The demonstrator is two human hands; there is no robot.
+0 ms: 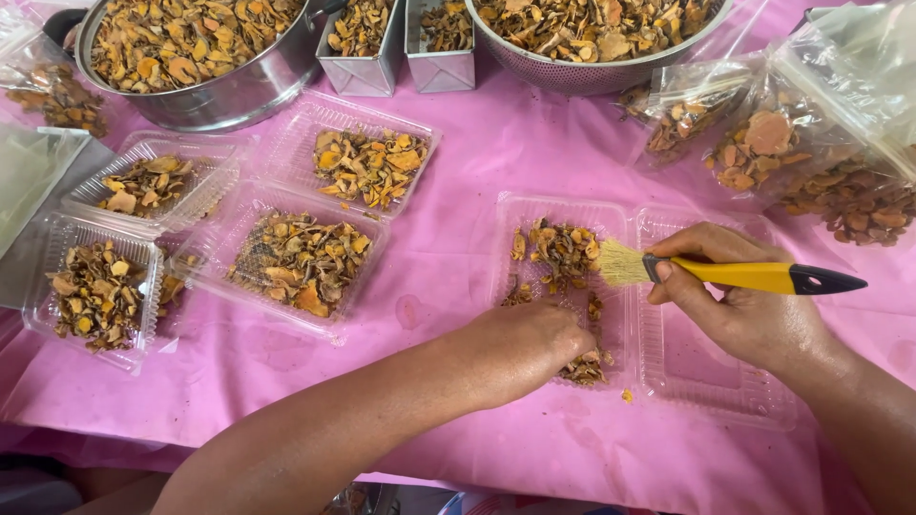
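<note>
Across the frame we see a pink table cover (458, 162), with metal bowls (205, 57) of dried orange slices along the top. Lower right of centre lies our open clear clamshell tray (711, 391), its left half holding dried slices (563, 253). We judge these light, stiff and brittle, best pinched gently by the edges. Our left hand (525, 348) curls closed over slices at the tray's lower edge. Our right hand (739, 305) grips a yellow-handled brush (735, 275), bristles touching the slices.

Open lane: bare pink tablecloth (448, 191) between the filled clamshell trays (303, 262) at left and open tray (668, 367).
Far edge: steel bowls (215, 95), tins (439, 67) block.
Right: stuffed plastic bags (811, 143) crowd.
</note>
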